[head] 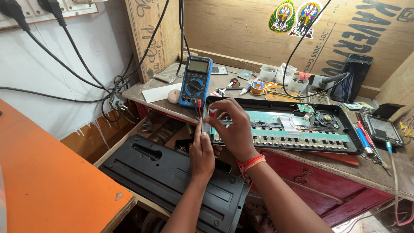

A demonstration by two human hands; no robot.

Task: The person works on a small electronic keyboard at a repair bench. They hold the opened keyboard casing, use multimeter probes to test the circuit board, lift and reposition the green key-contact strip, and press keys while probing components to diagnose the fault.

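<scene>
The opened keyboard chassis (284, 125) lay lengthwise along the front of the wooden bench (371, 172), a long black shell with its insides showing: a pale green circuit strip, a row of grey-white key contacts beneath it, a small green board with red wires and a round black speaker toward its right end. At its left end the right hand (233, 129) lay over the corner, its grip curled with fingertips pressed on the strip and edge; whether it pinched anything could not be told. The left hand (202, 153) came up from below, its grip clamped on a slim grey bar-like part (205, 123) standing upright against the shell's left edge.

Just behind that corner stood a blue and black multimeter (195, 81), leaning back, with a yellow dial face. A black back cover (172, 181) rested below the bench. Farther back sat a solder spool (258, 87) and small white pots (284, 75). On the brown board wall two oval stickers (295, 16) in yellow, green and red were stuck side by side, beside large black stencilled lettering. An orange surface (47, 181) filled the left.
</scene>
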